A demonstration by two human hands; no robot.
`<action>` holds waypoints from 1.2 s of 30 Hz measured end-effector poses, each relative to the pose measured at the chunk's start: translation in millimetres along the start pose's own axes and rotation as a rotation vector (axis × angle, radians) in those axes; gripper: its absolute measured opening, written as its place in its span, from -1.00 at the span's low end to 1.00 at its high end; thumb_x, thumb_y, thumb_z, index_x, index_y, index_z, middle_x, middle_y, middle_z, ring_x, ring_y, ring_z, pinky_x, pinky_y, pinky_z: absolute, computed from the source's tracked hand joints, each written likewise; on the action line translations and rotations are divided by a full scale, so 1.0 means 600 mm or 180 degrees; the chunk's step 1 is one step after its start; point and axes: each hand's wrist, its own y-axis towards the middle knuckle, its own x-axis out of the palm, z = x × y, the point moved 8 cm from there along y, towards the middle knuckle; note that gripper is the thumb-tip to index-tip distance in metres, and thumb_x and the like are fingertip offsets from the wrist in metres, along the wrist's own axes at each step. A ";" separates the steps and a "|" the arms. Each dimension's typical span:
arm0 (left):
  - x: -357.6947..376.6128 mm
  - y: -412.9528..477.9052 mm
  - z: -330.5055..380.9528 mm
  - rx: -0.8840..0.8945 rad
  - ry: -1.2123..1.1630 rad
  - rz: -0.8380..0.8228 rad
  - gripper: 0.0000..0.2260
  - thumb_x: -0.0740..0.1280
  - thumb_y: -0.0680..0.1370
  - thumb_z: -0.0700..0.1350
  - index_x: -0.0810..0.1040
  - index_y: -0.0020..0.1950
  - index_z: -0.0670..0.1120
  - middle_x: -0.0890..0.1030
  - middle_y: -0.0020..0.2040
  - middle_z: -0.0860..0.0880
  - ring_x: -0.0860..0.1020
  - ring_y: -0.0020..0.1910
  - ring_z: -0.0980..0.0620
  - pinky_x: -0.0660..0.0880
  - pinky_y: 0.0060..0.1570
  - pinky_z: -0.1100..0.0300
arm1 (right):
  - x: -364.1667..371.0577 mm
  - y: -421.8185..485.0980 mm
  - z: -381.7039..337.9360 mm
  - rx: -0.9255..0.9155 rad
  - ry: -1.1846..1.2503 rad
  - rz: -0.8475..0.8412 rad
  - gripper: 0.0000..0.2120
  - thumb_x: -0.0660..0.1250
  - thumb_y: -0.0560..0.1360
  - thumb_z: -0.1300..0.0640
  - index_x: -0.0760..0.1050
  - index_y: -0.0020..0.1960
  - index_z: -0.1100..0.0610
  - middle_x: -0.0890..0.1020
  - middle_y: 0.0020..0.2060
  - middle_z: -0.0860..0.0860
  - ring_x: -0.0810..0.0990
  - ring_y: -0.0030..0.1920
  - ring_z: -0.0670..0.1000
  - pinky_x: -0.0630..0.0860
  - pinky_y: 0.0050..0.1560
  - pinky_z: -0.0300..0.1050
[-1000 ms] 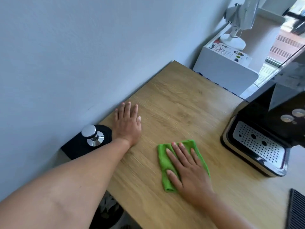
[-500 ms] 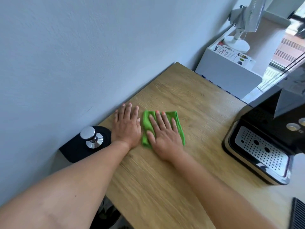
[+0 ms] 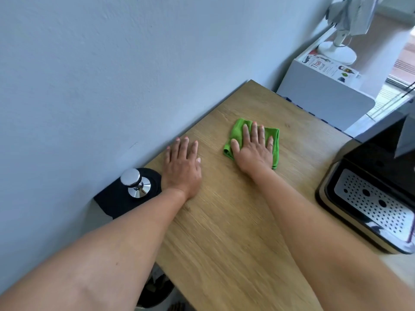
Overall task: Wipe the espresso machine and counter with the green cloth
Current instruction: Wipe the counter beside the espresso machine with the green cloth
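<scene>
Head view. On the green cloth (image 3: 237,132), right hand (image 3: 252,151) spread flat, fingers straight and pressing down, nothing curled round or pinched. Cloth folded into a small pad on the worktop (image 3: 235,221), toward the far corner, nearer the wall edge than the machine side. Against the wall edge, left hand (image 3: 182,167) likewise flat with straight fingers on bare wood, holding nothing, just beside the black mat (image 3: 116,200) carrying the tamper (image 3: 134,184).

Judged to be mid-stroke on the counter. To do it well:
- Keep palm weight even across the pad.
- Push in long overlapping passes along the grain.
- Run right out to the far corner and along the wall edge.
- Refold at any bunching of the loose fold by the thumb.
- Lift the bracing hand to reach the strip beneath.

Probably still to come: the espresso machine (image 3: 377,162) at the right edge.

- **Cloth:** soft, napped, bright green, likely microfibre. Limp and prone to wrinkling under the fingers.
- **Worktop:** pale oak-look, smooth, straight-grained, square-edged.
- **Tamper and mat:** tamper of polished metal, knob-topped, flared at the base. Mat matt black, rounded at one end.
- **Machine:** glossy black, with a rounded cream-trimmed base and a perforated steel drip tray (image 3: 377,205). Holes apt to trap grime.
</scene>
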 end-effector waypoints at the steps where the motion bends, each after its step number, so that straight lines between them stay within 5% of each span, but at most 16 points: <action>1: -0.001 0.000 0.000 0.0003 0.0007 0.0005 -0.50 -0.06 0.63 0.05 0.04 0.58 0.02 0.02 0.60 -0.06 -0.08 0.57 -0.05 -0.10 0.53 -0.08 | 0.010 -0.025 -0.021 -0.0250 -0.0016 -0.0034 -0.33 -0.21 0.59 -0.30 -0.20 0.61 -0.04 -0.24 0.59 -0.02 -0.30 0.57 0.03 -0.28 0.54 0.15; 8: -0.001 0.000 0.000 0.0006 0.0037 0.0023 -0.50 -0.08 0.63 0.06 0.02 0.58 0.02 0.01 0.60 -0.06 -0.08 0.57 -0.05 -0.12 0.53 -0.07 | 0.040 -0.251 0.063 -0.1428 -0.0292 0.0009 -0.38 -0.18 0.58 -0.36 -0.11 0.59 -0.19 -0.14 0.59 -0.14 -0.23 0.58 -0.08 -0.10 0.56 0.13; 12: -0.002 0.001 -0.002 -0.0007 0.0040 0.0019 -0.50 -0.09 0.63 0.06 0.00 0.58 0.02 -0.02 0.60 -0.06 -0.10 0.58 -0.05 -0.14 0.53 -0.07 | 0.005 -0.148 0.133 -0.0623 -0.0296 0.0124 -0.32 -0.26 0.53 -0.41 -0.22 0.58 -0.18 -0.24 0.58 -0.11 -0.31 0.56 -0.07 -0.19 0.56 0.10; 17: -0.001 0.004 -0.004 0.0001 0.0031 -0.0021 -0.49 -0.10 0.63 0.06 0.00 0.58 0.02 -0.02 0.60 -0.05 -0.11 0.58 -0.04 -0.14 0.53 -0.06 | -0.001 -0.020 0.045 0.0120 -0.0058 0.0061 -0.31 -0.24 0.58 -0.34 -0.22 0.60 -0.05 -0.24 0.58 0.00 -0.28 0.57 0.06 -0.22 0.54 0.19; 22: -0.005 0.002 0.000 0.0011 -0.0012 -0.0073 -0.51 -0.05 0.64 0.03 0.04 0.58 0.01 0.02 0.60 -0.06 -0.06 0.57 -0.05 -0.11 0.52 -0.06 | 0.053 -0.171 -0.094 -0.0879 -0.0048 0.0071 -0.37 -0.16 0.61 -0.25 -0.17 0.61 -0.05 -0.18 0.59 0.00 -0.26 0.57 0.05 -0.24 0.54 0.16; 27: -0.005 0.001 -0.001 0.0013 -0.0029 -0.0151 -0.51 -0.09 0.64 0.03 0.00 0.58 0.00 -0.02 0.60 -0.06 -0.09 0.57 -0.07 -0.13 0.52 -0.07 | 0.087 -0.392 0.015 -0.1527 -0.0298 0.0045 -0.42 -0.15 0.63 -0.26 -0.05 0.60 -0.13 -0.05 0.60 -0.09 -0.14 0.59 -0.02 -0.11 0.51 0.12; 32: 0.003 0.004 0.005 0.0094 0.0041 -0.0633 -0.49 -0.17 0.65 0.06 -0.15 0.59 -0.03 -0.17 0.59 -0.10 -0.21 0.56 -0.11 -0.20 0.51 -0.11 | 0.046 -0.369 0.193 -0.0233 -0.0354 0.0054 -0.36 -0.31 0.54 -0.37 -0.29 0.56 -0.20 -0.25 0.58 -0.13 -0.32 0.56 -0.08 -0.25 0.55 0.05; 36: 0.003 0.003 -0.006 0.0312 0.0107 -0.1044 -0.49 -0.16 0.66 0.08 -0.24 0.57 0.01 -0.26 0.58 -0.08 -0.27 0.55 -0.11 -0.21 0.51 -0.11 | 0.041 -0.296 0.143 0.0690 -0.0098 0.0167 -0.34 -0.20 0.59 -0.27 -0.20 0.61 -0.04 -0.20 0.60 0.00 -0.25 0.58 0.04 -0.23 0.55 0.15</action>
